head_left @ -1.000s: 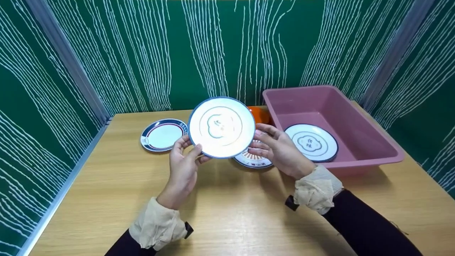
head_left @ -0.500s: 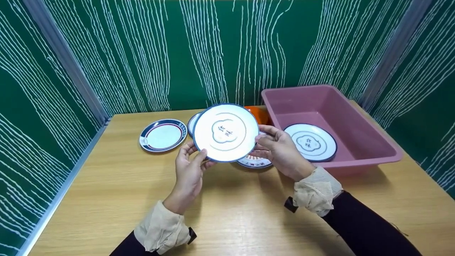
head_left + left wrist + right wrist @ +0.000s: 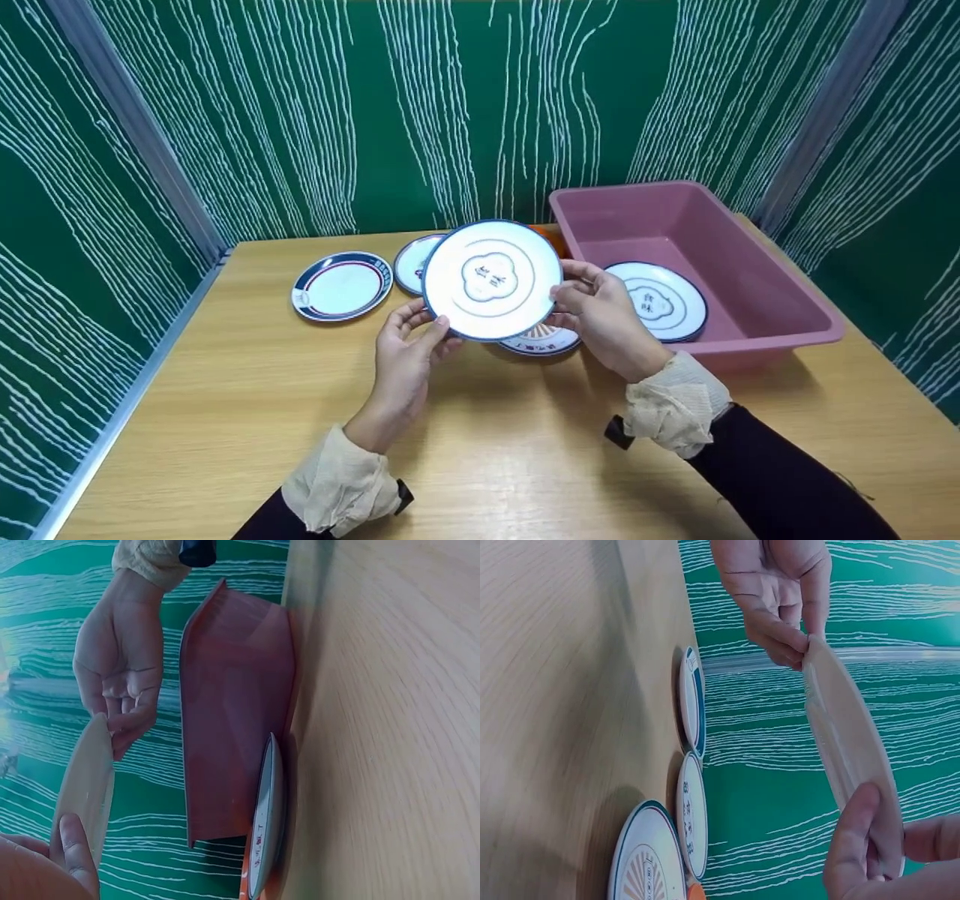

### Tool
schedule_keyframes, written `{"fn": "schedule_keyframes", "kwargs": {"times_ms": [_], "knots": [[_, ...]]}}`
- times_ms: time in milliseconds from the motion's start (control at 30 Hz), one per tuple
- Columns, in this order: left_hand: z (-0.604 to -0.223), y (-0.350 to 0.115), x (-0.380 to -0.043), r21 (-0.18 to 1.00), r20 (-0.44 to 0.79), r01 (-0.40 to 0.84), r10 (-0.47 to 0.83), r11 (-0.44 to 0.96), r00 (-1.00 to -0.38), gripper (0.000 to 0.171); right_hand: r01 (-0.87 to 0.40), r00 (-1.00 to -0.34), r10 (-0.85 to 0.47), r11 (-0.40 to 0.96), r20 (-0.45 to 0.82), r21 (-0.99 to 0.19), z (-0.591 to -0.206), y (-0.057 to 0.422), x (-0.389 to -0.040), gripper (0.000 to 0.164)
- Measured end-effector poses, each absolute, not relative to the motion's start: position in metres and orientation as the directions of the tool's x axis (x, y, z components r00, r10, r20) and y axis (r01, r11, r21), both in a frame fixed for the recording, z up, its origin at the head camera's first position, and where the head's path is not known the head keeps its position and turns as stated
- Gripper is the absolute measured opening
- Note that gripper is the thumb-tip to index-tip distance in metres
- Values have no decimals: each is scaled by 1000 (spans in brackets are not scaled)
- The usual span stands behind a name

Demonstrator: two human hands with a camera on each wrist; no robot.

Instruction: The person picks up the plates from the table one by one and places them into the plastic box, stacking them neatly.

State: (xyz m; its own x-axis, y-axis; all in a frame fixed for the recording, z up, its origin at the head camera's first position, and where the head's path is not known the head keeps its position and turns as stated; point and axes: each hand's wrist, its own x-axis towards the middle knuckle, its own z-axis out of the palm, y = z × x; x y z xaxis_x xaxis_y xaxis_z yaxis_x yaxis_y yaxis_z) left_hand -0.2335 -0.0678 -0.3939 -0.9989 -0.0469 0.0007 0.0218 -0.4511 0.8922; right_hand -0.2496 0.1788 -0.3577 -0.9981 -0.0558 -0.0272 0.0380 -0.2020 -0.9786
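Observation:
A round white plate with a blue rim and a flower-shaped outline around dark characters is held up over the table, its face tilted toward the head camera. My left hand pinches its lower left edge, thumb on the face. At the right edge my right hand grips it between thumb and fingers. Both wrist views show the plate from the side, well above the tabletop. Behind and below it lies a plate with an orange ray pattern, partly hidden.
A pink tub stands at the right, with a similar white plate inside. At the back left lie a dark-rimmed plate and a smaller white plate. Something orange shows beside the tub. Green walls enclose the wooden table.
Both hands keep hold of the plate. It has moved right and slightly down and turned, so its characters show more clearly. More of the small white plate behind is visible.

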Motion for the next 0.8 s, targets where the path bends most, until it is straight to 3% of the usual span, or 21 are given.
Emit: {"fn": "schedule_keyframes", "kwargs": {"times_ms": [233,800], "knots": [[-395,-70,-237,894,1,12,-26,-448,-1000,34,41,-999,4,-183,-43,-982,-351,193,-252,49],[-412,-65,-257,958,-190,-206,98,-199,-977,35,-21,-985,172,-230,-20,-973,-350,238,-260,44]]}}
